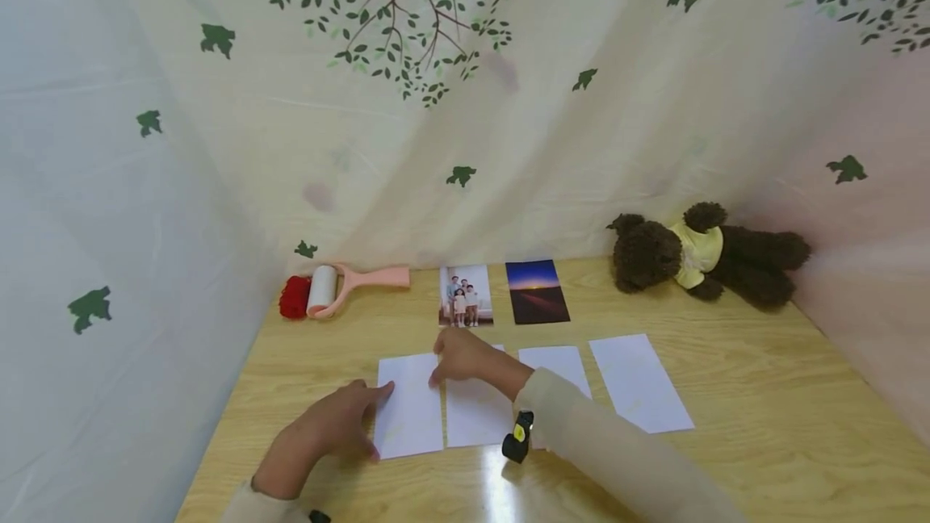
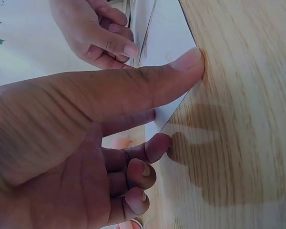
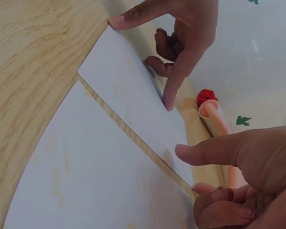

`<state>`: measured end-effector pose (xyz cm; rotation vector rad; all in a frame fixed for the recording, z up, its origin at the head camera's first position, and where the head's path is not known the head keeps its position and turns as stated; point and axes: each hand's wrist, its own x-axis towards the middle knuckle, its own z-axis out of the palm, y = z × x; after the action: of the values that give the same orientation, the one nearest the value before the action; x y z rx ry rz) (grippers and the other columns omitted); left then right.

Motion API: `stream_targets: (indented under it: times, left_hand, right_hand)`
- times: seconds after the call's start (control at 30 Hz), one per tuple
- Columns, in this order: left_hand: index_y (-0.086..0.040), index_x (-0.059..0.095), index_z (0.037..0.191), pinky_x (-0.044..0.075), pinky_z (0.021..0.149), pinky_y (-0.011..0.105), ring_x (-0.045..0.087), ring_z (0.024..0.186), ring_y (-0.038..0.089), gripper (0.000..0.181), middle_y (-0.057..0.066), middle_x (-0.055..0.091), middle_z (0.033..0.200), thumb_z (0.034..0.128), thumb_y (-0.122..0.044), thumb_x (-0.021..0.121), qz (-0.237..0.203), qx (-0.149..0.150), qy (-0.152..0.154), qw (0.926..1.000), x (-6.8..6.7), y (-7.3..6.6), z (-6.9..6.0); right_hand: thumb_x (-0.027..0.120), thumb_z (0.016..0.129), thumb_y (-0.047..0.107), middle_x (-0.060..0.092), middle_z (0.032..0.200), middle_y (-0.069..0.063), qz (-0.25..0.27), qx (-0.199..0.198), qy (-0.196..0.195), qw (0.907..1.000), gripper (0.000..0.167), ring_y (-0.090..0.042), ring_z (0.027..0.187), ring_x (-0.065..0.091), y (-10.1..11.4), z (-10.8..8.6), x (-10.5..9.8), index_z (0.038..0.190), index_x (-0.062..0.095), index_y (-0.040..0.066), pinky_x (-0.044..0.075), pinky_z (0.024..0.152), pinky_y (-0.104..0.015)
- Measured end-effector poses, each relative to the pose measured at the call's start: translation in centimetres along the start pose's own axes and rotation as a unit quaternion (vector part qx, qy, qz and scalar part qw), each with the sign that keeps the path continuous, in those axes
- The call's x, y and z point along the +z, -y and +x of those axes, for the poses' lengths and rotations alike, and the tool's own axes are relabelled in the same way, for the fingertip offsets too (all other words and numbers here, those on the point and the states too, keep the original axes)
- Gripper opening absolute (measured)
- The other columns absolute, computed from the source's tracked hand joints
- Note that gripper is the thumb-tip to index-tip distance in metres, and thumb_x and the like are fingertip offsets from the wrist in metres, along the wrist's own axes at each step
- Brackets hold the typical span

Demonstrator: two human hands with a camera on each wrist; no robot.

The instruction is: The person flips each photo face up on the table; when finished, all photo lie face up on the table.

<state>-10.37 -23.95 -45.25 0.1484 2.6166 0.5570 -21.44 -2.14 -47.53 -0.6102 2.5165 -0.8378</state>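
Note:
Four oblong white cards lie in a row on the wooden table. At the leftmost card [image 1: 410,414], my left hand [image 1: 327,424] touches the left side, its thumb at the near corner and its forefinger further up the edge. My right hand [image 1: 471,357] reaches across to that card's far right corner, thumb and forefinger touching it there. In the right wrist view the leftmost card [image 3: 128,90] lies flat, a narrow strip of wood between it and the second card [image 3: 86,157]. My right forearm partly covers the second and third cards [image 1: 558,363].
Behind the row lie a family photo [image 1: 467,297] and a sunset photo [image 1: 538,293]. A pink-handled lint roller [image 1: 356,285] and a red fuzzy item [image 1: 295,298] sit at the back left. A brown teddy bear [image 1: 647,257] lies back right, by the curtain [image 1: 407,208].

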Motion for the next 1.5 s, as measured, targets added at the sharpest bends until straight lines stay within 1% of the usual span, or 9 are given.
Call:
stream_targets:
  times: [0.27, 0.47, 0.67, 0.87, 0.97, 1.03, 1.23, 1.37, 1.5]
  left_hand:
    - [-0.011, 0.057, 0.153, 0.048, 0.089, 0.041, 0.051, 0.093, 0.02, 0.097, 0.004, 0.059, 0.104, 0.0674, -0.02, 0.1, 0.005, -0.001, -0.001, 1.0, -0.2, -0.4, 0.0]
    - [0.002, 0.073, 0.126, 0.054, 0.086, 0.047, 0.061, 0.092, 0.023, 0.07, 0.012, 0.071, 0.104, 0.0861, -0.055, 0.083, 0.073, 0.02, -0.057, 0.9955, 0.8, -1.7, 0.8]
    - [-0.009, 0.069, 0.075, 0.04, 0.055, 0.034, 0.05, 0.063, 0.017, 0.055, 0.002, 0.057, 0.069, 0.0947, -0.06, 0.069, 0.07, -0.004, -0.131, 0.9889, 1.3, -3.9, 1.6]
    - [-0.015, 0.057, 0.062, 0.031, 0.048, 0.027, 0.04, 0.05, 0.011, 0.042, -0.005, 0.047, 0.055, 0.1023, -0.026, 0.058, -0.079, 0.011, -0.134, 0.9878, -0.6, -3.9, 1.3]
    - [-0.014, 0.053, 0.062, 0.028, 0.047, 0.025, 0.035, 0.048, 0.01, 0.046, -0.005, 0.042, 0.054, 0.108, -0.021, 0.051, -0.179, 0.016, -0.125, 0.9757, -1.6, -2.8, 1.1]
    - [-0.013, 0.052, 0.064, 0.028, 0.048, 0.025, 0.033, 0.049, 0.011, 0.047, -0.004, 0.039, 0.055, 0.11, -0.022, 0.049, -0.211, 0.012, -0.118, 0.9703, -1.8, -1.9, 1.1]
    - [-0.012, 0.056, 0.067, 0.034, 0.052, 0.028, 0.042, 0.053, 0.013, 0.044, -0.002, 0.047, 0.059, 0.1094, -0.026, 0.052, -0.163, -0.041, -0.096, 0.981, -0.7, 0.3, 1.8]
    - [-0.013, 0.059, 0.068, 0.035, 0.051, 0.029, 0.047, 0.054, 0.015, 0.043, 0.0, 0.053, 0.062, 0.105, -0.035, 0.061, -0.061, -0.092, -0.102, 0.9886, 0.0, 0.6, 2.1]
    - [-0.012, 0.06, 0.068, 0.034, 0.052, 0.03, 0.049, 0.055, 0.016, 0.044, 0.001, 0.054, 0.063, 0.0991, -0.041, 0.069, 0.021, -0.128, -0.114, 0.9849, 0.1, 0.4, 2.1]
  right_hand:
    - [0.093, 0.077, 0.013, 0.069, 0.1, -0.007, 0.069, 0.04, 0.002, 0.9968, 0.036, -0.019, 0.084, 0.059, -0.2, 0.5, -0.1, 0.104, 0.071, 0.001, 0.051, 0.073, -0.031]
    - [0.084, 0.087, 0.012, 0.062, 0.08, -0.001, 0.156, 0.003, -0.022, 0.9875, 0.018, -0.013, 0.065, 0.054, -0.3, 0.0, 0.1, 0.091, 0.067, 0.006, 0.045, 0.057, -0.025]
    - [0.072, 0.095, 0.007, 0.065, 0.08, -0.003, 0.353, -0.012, -0.009, 0.9355, 0.01, -0.013, 0.055, 0.063, 0.3, -0.1, 0.2, 0.098, 0.064, 0.002, 0.059, 0.057, -0.029]
    - [0.06, 0.1, 0.004, 0.07, 0.099, -0.015, 0.425, -0.051, -0.033, 0.9033, 0.019, -0.026, 0.082, 0.076, 0.9, -0.1, 0.3, 0.117, 0.057, -0.004, 0.065, 0.085, -0.047]
    - [0.057, 0.102, 0.008, 0.07, 0.112, -0.022, 0.398, -0.078, -0.025, 0.9138, 0.027, -0.031, 0.1, 0.075, 0.8, -0.4, 0.4, 0.126, 0.055, -0.006, 0.061, 0.096, -0.052]
    - [0.058, 0.105, 0.011, 0.069, 0.116, -0.021, 0.338, -0.095, -0.011, 0.9362, 0.026, -0.029, 0.104, 0.072, 0.6, -0.6, 0.6, 0.126, 0.058, -0.004, 0.06, 0.097, -0.048]
    - [0.063, 0.104, 0.014, 0.071, 0.119, -0.008, 0.121, -0.125, 0.035, 0.9842, 0.015, -0.016, 0.103, 0.065, 0.2, -1.6, 1.5, 0.116, 0.071, 0.01, 0.053, 0.085, -0.031]
    - [0.07, 0.101, 0.019, 0.069, 0.127, -0.001, -0.014, -0.166, 0.046, 0.9849, 0.011, -0.01, 0.104, 0.064, 0.4, -2.0, 1.9, 0.111, 0.074, 0.016, 0.053, 0.088, -0.026]
    - [0.07, 0.101, 0.016, 0.066, 0.131, -0.002, -0.013, -0.203, 0.042, 0.9782, 0.012, -0.011, 0.108, 0.063, 0.2, -2.4, 1.6, 0.112, 0.074, 0.013, 0.053, 0.093, -0.026]
